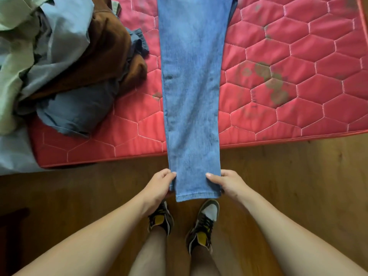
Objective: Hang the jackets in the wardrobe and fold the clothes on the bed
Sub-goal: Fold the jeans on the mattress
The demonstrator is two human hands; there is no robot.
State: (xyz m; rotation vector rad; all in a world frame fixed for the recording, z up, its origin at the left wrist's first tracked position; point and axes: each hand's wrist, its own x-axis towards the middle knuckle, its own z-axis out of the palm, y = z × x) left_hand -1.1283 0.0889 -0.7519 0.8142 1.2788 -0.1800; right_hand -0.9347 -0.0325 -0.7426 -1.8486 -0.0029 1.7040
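1. Jeans (192,80) lie lengthwise across a red quilted mattress (298,80), legs stacked, hems overhanging the near edge.
2. Left hand (159,186) and right hand (229,183) each pinch a side of the hem end.
3. Best practice, arguably: keep both edges level and taut, then carry the hems up toward the waistband.
4. Unfolded clothes (65,62) sit heaped at left; a wooden floor (298,176) lies below.

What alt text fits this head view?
The left hand and right hand grip the hem of blue jeans stretched across a red quilted mattress, the hem over a wooden floor. A pile of clothes lies at left.
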